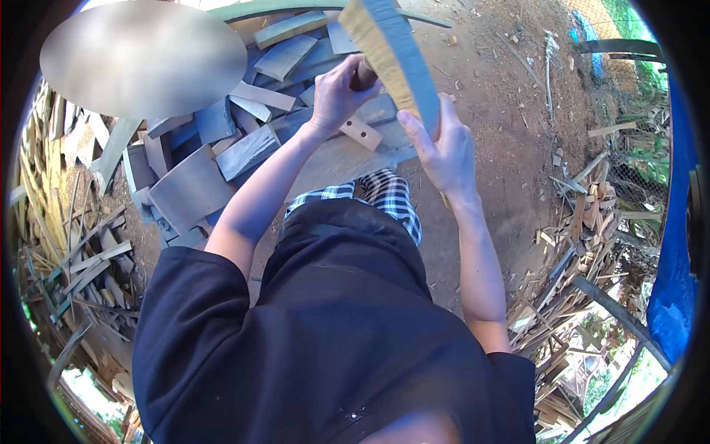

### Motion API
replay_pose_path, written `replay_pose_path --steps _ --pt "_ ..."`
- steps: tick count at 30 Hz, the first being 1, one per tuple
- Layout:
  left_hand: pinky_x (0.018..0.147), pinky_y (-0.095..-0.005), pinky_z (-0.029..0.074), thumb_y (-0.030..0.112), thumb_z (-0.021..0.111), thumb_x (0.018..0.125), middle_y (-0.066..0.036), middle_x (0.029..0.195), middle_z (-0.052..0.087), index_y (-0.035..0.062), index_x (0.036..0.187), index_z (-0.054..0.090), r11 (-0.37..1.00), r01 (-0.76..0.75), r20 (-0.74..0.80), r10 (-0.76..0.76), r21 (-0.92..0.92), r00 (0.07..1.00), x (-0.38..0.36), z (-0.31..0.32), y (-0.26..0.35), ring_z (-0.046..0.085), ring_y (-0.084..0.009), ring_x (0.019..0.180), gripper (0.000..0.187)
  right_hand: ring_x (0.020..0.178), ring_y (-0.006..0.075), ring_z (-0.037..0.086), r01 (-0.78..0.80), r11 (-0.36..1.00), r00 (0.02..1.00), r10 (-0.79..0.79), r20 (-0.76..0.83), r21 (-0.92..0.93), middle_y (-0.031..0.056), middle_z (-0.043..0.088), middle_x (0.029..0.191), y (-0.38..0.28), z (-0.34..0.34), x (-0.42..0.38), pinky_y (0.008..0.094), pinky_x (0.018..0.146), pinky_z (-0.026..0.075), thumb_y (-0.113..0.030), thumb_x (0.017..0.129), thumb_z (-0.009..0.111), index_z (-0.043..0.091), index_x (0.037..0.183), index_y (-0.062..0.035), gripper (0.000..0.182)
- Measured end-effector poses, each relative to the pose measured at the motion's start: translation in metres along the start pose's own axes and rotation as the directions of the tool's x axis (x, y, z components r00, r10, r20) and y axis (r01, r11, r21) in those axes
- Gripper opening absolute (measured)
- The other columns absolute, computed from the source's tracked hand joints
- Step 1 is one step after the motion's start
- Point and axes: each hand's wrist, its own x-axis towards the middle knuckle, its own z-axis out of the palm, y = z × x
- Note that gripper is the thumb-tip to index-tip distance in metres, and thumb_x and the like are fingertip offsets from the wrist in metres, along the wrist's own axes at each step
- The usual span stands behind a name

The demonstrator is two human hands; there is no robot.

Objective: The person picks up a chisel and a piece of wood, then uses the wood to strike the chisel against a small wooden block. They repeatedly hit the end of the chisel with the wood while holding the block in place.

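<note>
My right hand (448, 154) is closed around the lower end of a wooden board (393, 53), which slants up past the top edge of the view. One face of the board is pale yellow, the other grey-blue. Left of it, my left hand (337, 96) has its fingers wrapped round a dark brown, rounded piece (362, 77) that overlaps the board's edge in this view; I cannot tell what this piece is. Below the left hand lies a small wooden block with two holes (361, 133).
Cut boards and blocks (194, 189) are heaped on the left and ahead. Wood scraps (584, 229) pile up at the right, near a blue tarp (671, 222) and wire fencing. Brown dirt ground (488, 96) lies between. A blurred patch covers the upper left.
</note>
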Motion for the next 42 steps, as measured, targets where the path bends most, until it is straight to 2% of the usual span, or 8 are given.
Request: replay_pose_path --steps 5,6,14,20,29,31,36,42 --pt "0.063 -0.0333 0.055 0.028 0.082 0.075 -0.01 0.079 0.069 0.0076 0.1 0.06 0.986 0.167 -0.238 -0.159 0.012 0.958 0.008 -0.003 -0.031 0.07 -0.0221 0.068 0.039 0.071 0.0292 0.072 -0.124 0.985 0.992 0.127 -0.018 0.121 0.015 0.07 0.074 0.018 -0.002 -0.015 0.0391 0.062 0.053 -0.047 0.091 0.063 0.058 0.097 -0.0021 0.046" --pt "0.064 -0.033 0.055 0.027 0.082 0.075 -0.01 0.08 0.069 0.0077 0.101 0.06 0.989 0.112 -0.278 -0.08 0.099 0.957 0.011 -0.008 -0.029 0.069 -0.0209 0.069 0.039 0.072 0.028 0.072 -0.137 0.985 0.99 0.14 -0.02 0.106 0.0144 0.07 0.074 0.024 -0.002 -0.019 0.0378 0.063 0.053 -0.047 0.091 0.063 0.058 0.097 -0.0019 0.046" --pt "0.062 -0.0277 0.055 0.027 0.083 0.078 -0.007 0.085 0.067 0.0035 0.108 0.053 0.99 0.112 -0.26 -0.085 0.089 0.962 0.014 -0.009 -0.036 0.066 -0.0124 0.07 0.048 0.079 0.0275 0.072 -0.191 0.963 0.98 0.198 -0.019 0.19 0.0162 0.071 0.081 0.051 0.012 -0.043 0.0368 0.069 0.054 -0.048 0.091 0.063 0.058 0.1 -0.0008 0.048" --pt "0.053 -0.0222 0.05 0.023 0.08 0.083 -0.002 0.077 0.06 0.0072 0.105 0.048 0.909 0.321 -0.198 -0.377 -0.264 0.905 0.015 -0.012 -0.03 0.061 -0.0087 0.063 0.042 0.083 0.0288 0.072 -0.259 0.954 0.965 0.261 0.005 0.151 0.0168 0.071 0.085 0.057 0.012 -0.049 0.0388 0.071 0.054 -0.048 0.091 0.064 0.058 0.101 -0.0005 0.049" --pt "0.053 -0.022 0.049 0.019 0.077 0.085 -0.001 0.077 0.059 0.0061 0.102 0.048 0.86 0.177 -0.322 -0.36 -0.479 0.876 0.035 -0.031 -0.031 0.057 -0.0083 0.057 0.036 0.083 0.0288 0.072 -0.296 0.948 0.955 0.295 0.024 0.119 0.0167 0.071 0.085 0.062 0.009 -0.052 0.0383 0.071 0.054 -0.048 0.09 0.064 0.059 0.099 -0.0007 0.048" --pt "0.043 -0.0204 0.044 0.02 0.078 0.084 -0.003 0.081 0.057 0.0071 0.104 0.047 0.803 0.249 -0.18 -0.4 -0.542 0.899 0.037 -0.043 -0.016 0.056 -0.0091 0.053 0.039 0.083 0.0287 0.072 -0.315 0.942 0.949 0.312 0.041 0.12 0.0168 0.071 0.085 0.062 0.01 -0.054 0.038 0.071 0.054 -0.047 0.09 0.065 0.059 0.099 -0.0006 0.047" --pt "0.042 -0.0214 0.045 0.028 0.08 0.082 -0.004 0.079 0.054 0.0063 0.105 0.046 0.885 0.266 -0.1 -0.325 -0.382 0.94 0.033 -0.043 -0.013 0.055 -0.0098 0.049 0.046 0.083 0.0285 0.072 -0.31 0.943 0.951 0.307 0.044 0.124 0.0167 0.071 0.085 0.063 0.01 -0.054 0.0381 0.071 0.054 -0.045 0.09 0.066 0.059 0.098 -0.0006 0.046" --pt "0.063 -0.0249 0.055 0.037 0.078 0.082 -0.006 0.085 0.067 0.004 0.108 0.055 0.943 0.271 -0.058 -0.287 -0.192 0.956 0.034 -0.056 -0.039 0.067 -0.0116 0.071 0.048 0.082 0.0282 0.071 -0.303 0.945 0.953 0.302 0.024 0.123 0.0168 0.071 0.085 0.064 0.01 -0.056 0.038 0.071 0.054 -0.045 0.089 0.066 0.059 0.097 -0.001 0.045"
